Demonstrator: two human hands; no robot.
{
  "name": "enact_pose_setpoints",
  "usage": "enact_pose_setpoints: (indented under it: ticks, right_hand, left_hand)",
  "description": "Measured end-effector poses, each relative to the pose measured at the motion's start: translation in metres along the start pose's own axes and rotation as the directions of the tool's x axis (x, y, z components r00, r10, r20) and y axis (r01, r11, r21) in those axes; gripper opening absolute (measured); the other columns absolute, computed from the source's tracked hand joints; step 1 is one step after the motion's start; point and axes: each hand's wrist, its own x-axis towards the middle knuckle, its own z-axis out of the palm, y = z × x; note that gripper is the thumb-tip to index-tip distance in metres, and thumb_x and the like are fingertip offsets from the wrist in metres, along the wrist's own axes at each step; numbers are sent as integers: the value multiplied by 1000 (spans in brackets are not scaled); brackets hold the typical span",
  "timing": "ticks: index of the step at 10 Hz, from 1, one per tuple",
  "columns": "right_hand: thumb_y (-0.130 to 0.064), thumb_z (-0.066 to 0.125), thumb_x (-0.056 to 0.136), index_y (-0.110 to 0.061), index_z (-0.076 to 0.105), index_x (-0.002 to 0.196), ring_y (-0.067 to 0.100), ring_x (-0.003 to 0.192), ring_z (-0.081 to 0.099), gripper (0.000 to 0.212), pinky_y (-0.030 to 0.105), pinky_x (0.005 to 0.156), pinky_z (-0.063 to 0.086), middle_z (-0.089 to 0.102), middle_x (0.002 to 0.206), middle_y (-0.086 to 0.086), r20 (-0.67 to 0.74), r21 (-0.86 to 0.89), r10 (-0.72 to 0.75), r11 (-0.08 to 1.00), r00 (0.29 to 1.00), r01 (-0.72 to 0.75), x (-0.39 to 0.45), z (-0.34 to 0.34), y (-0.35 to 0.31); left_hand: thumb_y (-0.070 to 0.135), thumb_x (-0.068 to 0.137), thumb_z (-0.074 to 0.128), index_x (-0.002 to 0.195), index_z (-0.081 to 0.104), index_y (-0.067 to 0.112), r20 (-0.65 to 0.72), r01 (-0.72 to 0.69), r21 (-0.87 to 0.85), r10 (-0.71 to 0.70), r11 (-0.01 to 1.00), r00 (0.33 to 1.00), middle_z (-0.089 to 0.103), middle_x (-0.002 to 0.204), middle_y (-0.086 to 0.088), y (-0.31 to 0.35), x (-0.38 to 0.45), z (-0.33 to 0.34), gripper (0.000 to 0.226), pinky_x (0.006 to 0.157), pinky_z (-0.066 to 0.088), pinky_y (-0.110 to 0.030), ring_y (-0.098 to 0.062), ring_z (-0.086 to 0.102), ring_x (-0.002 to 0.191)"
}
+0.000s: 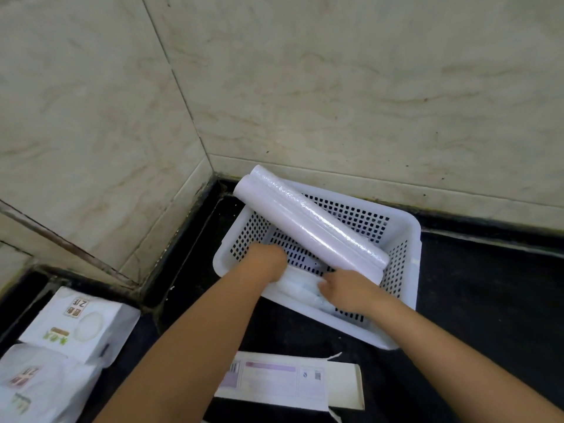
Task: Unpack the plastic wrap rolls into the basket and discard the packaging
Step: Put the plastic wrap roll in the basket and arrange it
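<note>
A white perforated basket (410, 239) sits on the black counter near the wall corner. Two white plastic wrap rolls (308, 221), bundled in clear film, lie diagonally across it, their far ends sticking out over the back left rim. Along the basket's near side lies another wrapped roll (300, 290). My left hand (267, 262) grips its left end and my right hand (348, 290) grips its right part. The hands hide both ends of that roll. A flat white cardboard box (290, 381), torn open at its right end, lies in front of the basket.
Two white tissue packs (73, 323) in plastic sit on the counter's lower left section. Beige tiled walls (335, 87) meet in a corner just behind the basket. Black counter (488, 300) stretches to the right of the basket.
</note>
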Motion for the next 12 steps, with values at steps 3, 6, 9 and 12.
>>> enact_pose_setpoints:
  ticks: [3, 6, 9, 12]
  right_hand:
    - [-5, 34, 90, -18, 29, 53, 8, 52, 29, 40, 15, 51, 28, 33, 61, -1, 48, 170, 133, 976, 990, -139, 27, 11, -15]
    - [-23, 49, 90, -9, 62, 91, 23, 79, 59, 18, 26, 64, 46, 63, 84, 6, -438, -93, -89, 994, 895, 54, -10, -33, 13]
    - [-33, 57, 83, -6, 30, 129, 29, 113, 43, 59, 39, 91, 43, 42, 128, 14, -439, -361, -156, 932, 885, -15, 33, -15, 1]
    - [-30, 66, 75, -4, 46, 122, 28, 100, 48, 58, 29, 71, 33, 50, 111, 14, -577, -321, -287, 941, 765, 110, -14, -87, 36]
  left_hand:
    - [1, 92, 45, 131, 39, 7, -143, -34, -162, 10, 986, 990, 47, 133, -18, -12, -5, 16, 41, 97, 44, -39, -32, 48, 119]
    - [4, 90, 44, 127, 46, 8, -276, 29, -274, -108, 961, 955, 49, 130, -12, -19, -18, 11, 37, 95, 46, -37, -27, 47, 119]
    - [4, 90, 42, 113, 55, 6, -421, 126, -499, -367, 858, 829, 55, 121, -9, -31, -45, 12, 26, 84, 48, -33, -24, 51, 110]
    - [4, 88, 49, 136, 38, 9, -644, -51, -308, -169, 950, 746, 36, 147, -10, -16, -2, -28, 50, 107, 31, -30, -21, 29, 138]
